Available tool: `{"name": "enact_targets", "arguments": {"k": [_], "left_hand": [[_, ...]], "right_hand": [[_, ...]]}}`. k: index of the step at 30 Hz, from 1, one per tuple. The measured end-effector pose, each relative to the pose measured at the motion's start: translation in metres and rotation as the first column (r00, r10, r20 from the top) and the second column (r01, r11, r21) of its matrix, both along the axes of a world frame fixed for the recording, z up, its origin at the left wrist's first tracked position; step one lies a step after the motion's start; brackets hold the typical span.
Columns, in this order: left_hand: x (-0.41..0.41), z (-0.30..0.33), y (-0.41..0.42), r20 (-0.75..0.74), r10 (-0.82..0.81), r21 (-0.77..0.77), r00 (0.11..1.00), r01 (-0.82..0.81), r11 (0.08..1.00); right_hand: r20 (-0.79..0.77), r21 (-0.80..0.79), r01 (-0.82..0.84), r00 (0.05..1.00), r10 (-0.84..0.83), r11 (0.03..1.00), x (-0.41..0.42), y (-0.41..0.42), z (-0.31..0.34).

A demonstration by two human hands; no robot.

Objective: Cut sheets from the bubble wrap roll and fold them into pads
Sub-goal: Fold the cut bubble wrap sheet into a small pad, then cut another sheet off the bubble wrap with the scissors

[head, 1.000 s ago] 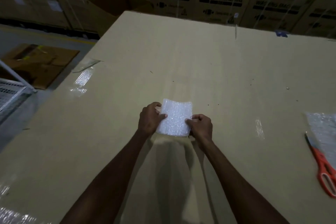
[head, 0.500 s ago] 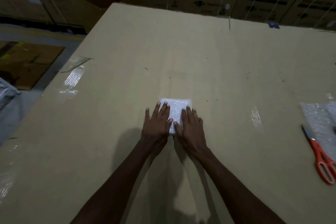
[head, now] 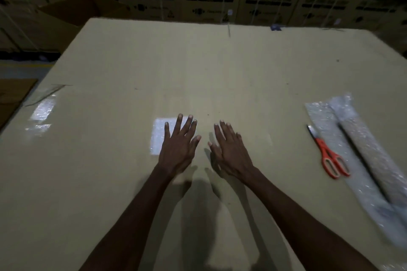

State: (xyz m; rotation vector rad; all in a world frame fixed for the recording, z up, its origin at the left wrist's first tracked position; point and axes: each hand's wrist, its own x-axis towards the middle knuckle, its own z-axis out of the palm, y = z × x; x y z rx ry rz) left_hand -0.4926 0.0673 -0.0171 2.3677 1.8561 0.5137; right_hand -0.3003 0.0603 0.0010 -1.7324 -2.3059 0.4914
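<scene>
Two bare forearms reaching in from the bottom edge, no sleeves showing on either, left hand and right hand both ungloved, short pale fingernails, slim fingers, wrists and fingers unadorned, dim lighting softening detail

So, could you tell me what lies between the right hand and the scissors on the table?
Nothing: in the head view, only bare cardboard tabletop separates the right hand from the orange-handled scissors.
</scene>
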Motion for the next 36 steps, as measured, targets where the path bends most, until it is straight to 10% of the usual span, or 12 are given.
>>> {"name": "enact_targets", "arguments": {"k": [21, 31, 36], "left_hand": [[0.467, -0.032, -0.044, 0.026, -0.143, -0.205, 0.989, 0.145, 0.968], [0.467, -0.042, -0.052, -0.094, -0.153, -0.173, 0.984, 0.135, 0.976], [0.439, -0.041, -0.054, -0.114, -0.166, -0.164, 0.979, 0.147, 0.976]], "right_hand": [[0.264, 0.126, 0.191, 0.939, -0.219, 0.973, 0.454, -0.075, -0.01], [-0.02, 0.022, 0.268, 0.963, -0.268, 0.963, 0.504, -0.078, 0.008], [0.171, 0.082, 0.341, 0.921, -0.35, 0.936, 0.505, -0.068, 0.019]]}}
